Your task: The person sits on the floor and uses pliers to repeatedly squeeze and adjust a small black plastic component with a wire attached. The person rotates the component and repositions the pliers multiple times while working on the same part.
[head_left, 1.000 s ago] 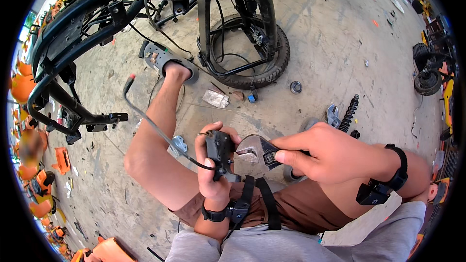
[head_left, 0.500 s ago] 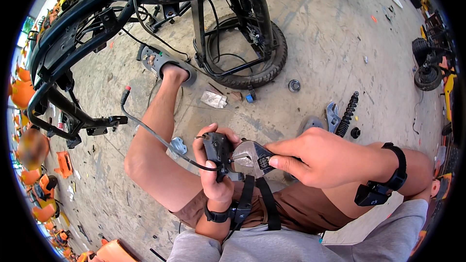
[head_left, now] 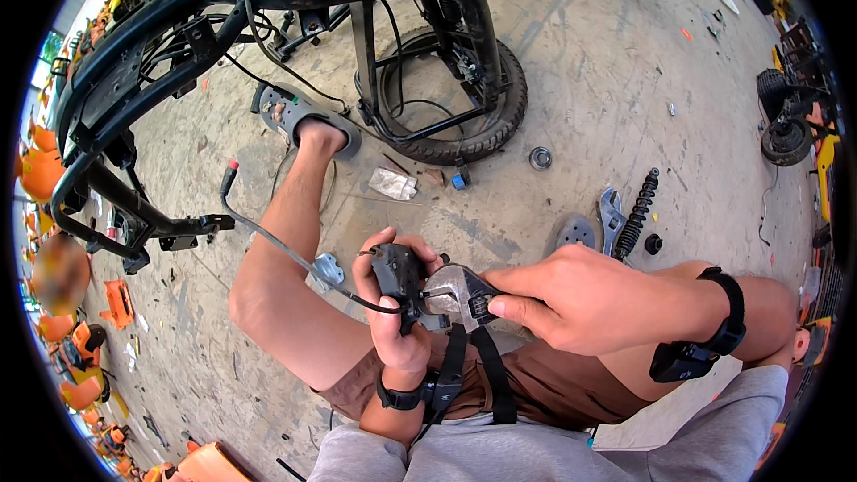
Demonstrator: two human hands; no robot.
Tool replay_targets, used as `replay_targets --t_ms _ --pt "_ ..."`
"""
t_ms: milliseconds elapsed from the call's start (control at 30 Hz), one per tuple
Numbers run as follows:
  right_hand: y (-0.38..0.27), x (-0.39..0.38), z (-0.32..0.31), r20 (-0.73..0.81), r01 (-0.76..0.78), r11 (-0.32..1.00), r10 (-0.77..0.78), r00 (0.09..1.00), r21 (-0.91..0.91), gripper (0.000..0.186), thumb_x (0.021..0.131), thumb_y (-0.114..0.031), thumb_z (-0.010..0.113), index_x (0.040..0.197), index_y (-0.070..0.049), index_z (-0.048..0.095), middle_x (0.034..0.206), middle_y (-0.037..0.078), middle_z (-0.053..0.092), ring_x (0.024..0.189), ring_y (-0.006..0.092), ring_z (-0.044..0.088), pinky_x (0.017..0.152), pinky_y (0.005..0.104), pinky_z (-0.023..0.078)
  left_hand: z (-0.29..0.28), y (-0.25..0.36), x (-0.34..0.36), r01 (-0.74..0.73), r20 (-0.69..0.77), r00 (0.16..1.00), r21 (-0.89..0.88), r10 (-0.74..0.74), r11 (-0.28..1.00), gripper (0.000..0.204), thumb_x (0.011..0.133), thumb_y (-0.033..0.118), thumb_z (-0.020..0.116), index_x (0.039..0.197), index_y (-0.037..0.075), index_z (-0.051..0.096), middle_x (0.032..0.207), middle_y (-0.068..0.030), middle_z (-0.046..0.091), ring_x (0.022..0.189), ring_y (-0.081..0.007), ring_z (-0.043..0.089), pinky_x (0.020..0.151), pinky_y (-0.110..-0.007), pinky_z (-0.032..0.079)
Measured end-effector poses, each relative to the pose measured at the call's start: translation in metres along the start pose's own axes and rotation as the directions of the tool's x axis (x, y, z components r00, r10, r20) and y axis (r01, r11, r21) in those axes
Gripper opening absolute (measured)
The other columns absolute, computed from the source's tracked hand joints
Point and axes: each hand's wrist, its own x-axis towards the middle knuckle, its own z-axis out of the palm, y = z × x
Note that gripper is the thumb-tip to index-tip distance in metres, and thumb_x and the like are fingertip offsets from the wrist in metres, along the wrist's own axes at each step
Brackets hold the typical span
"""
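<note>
One black cabled part [head_left: 396,271] sits gripped in the left hand [head_left: 393,340]; the right hand [head_left: 571,298] pinches an adjustable wrench [head_left: 458,291].

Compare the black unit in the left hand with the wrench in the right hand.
The black unit is blocky, while the wrench has a flat head. The black unit is mostly dark; the wrench shows grey metal, with black behind its head. The left hand wraps around the black unit, whereas the right hand pinches the wrench between thumb and fingers. Both are held up.
</note>
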Motion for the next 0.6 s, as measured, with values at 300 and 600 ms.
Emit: replay_targets --t_ms 300,600 --pt "0.003 -0.001 0.005 -0.012 0.05 0.999 -0.051 0.999 -0.021 0.027 0.097 -0.021 0.051 0.092 0.003 0.061 0.068 0.027 0.06 0.067 0.0476 0.057 0.063 0.0533 0.045 0.003 0.002 -0.001 -0.032 0.002 0.999 0.078 0.032 0.996 0.07 0.085 0.047 0.051 0.134 0.001 0.034 0.1 -0.0204 0.052 0.084 -0.0259 0.054 0.079 -0.038 0.047" --pt "0.014 -0.005 0.023 -0.153 0.282 0.875 -0.364 0.919 -0.393 0.038 0.095 -0.019 0.055 0.116 0.012 0.056 0.06 0.017 0.06 0.051 0.0332 0.062 0.048 0.0413 0.049 0.003 0.007 0.001 0.077 0.017 0.997 -0.044 -0.076 0.996 0.075 0.083 0.05 0.053 0.137 0.002 0.033 0.104 -0.0185 0.054 0.088 -0.0224 0.053 0.081 -0.034 0.046"
